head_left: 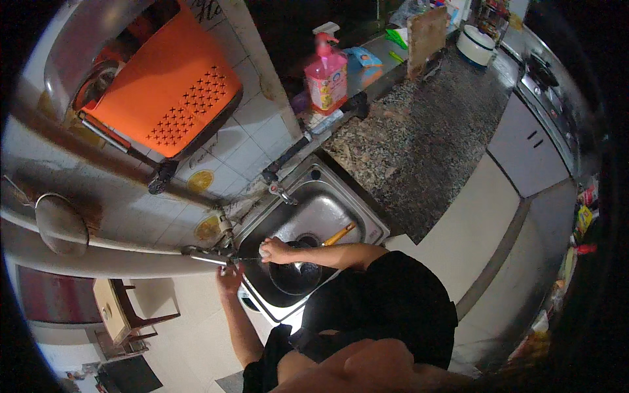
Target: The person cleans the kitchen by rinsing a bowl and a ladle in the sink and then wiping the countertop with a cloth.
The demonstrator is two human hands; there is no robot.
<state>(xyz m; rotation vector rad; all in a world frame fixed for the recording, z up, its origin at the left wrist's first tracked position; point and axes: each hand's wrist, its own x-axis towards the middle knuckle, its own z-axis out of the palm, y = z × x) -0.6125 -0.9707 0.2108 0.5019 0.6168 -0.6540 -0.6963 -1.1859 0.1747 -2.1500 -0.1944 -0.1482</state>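
My right hand (278,251) is over the steel sink (327,204), its fingers closed round something small and pale that I cannot make out. Below it in the basin lies a dark round pan (288,283), partly hidden by my right forearm. A yellow-orange handle (339,234) sticks up beside the pan toward the far right of the basin. My left hand (229,278) is at the sink's left rim, right by the end of a metal tap (211,257). Its fingers are small and blurred, so their grip does not show.
A second tap (283,194) reaches over the back of the sink. An orange basket (177,85) hangs on the tiled wall, and a round strainer (61,224) hangs left. Behind the granite counter (426,144) stand a pink pump bottle (326,75) and a board (424,43); a white pot (476,46) sits farther right.
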